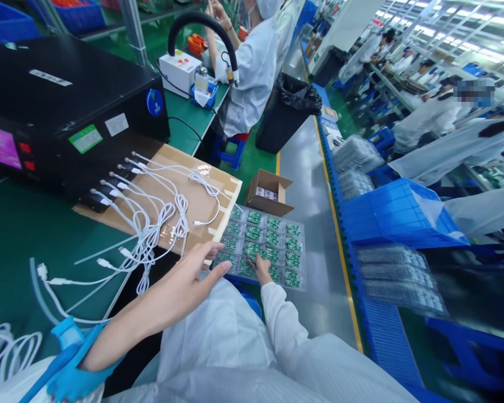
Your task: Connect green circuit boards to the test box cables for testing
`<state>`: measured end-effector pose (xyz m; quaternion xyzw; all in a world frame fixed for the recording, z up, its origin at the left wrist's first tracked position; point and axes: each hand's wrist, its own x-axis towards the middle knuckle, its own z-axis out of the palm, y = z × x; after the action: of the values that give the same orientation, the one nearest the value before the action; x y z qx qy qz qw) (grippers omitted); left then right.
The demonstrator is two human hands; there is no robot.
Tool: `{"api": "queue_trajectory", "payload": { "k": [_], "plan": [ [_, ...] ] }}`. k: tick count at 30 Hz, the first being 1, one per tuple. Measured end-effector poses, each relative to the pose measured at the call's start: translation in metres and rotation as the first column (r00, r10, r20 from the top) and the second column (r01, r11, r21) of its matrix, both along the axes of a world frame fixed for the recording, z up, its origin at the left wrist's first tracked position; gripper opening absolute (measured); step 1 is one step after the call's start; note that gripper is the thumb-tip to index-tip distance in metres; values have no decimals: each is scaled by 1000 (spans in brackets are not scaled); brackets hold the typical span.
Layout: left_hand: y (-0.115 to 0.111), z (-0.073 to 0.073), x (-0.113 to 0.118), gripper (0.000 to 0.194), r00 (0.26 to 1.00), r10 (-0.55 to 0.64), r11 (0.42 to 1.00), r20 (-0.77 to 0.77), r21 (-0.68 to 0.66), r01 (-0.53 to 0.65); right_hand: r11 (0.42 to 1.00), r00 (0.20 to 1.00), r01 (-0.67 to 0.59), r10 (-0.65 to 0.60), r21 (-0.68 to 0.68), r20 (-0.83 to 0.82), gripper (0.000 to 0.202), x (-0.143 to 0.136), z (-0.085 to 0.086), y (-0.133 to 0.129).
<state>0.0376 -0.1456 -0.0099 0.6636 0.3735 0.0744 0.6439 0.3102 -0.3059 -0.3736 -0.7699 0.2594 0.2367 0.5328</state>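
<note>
My left hand (pixel 193 274) is held out over my lap beside the cardboard sheet, its fingers apart and nothing in it. A blue glove-like cover (pixel 79 358) wraps the wrist of that arm. My right hand (pixel 262 268) reaches down onto a clear plastic tray (pixel 303 252) with rows of green circuit boards (pixel 252 250). Its fingers are pinched at a board in the tray; whether they grip it is too small to tell. White cables (pixel 151 224) run from the black machine (pixel 67 112) over the cardboard (pixel 210 190), left of my left hand.
An open cardboard box (pixel 271 193) stands beyond the tray. Further off are a black bin (pixel 283 115) and a seated person (pixel 252 67) in white. Blue crates (pixel 395 212) and stacked clear trays (pixel 397 277) stand right of the aisle. Loose cables (pixel 8 341) lie at lower left.
</note>
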Motion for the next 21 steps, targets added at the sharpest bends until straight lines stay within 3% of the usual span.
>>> {"api": "queue_trajectory", "payload": {
  "k": [14,21],
  "plan": [
    [-1,-6,-11,47,999,-31,999,17,18,31,997,996,13,-6,79,-91,22,-5,6,-2],
    [-2,-7,-11,54,991,-132,990,-16,42,132,996,994,-2,11,90,-110,22,-1,10,-8]
  ]
}}
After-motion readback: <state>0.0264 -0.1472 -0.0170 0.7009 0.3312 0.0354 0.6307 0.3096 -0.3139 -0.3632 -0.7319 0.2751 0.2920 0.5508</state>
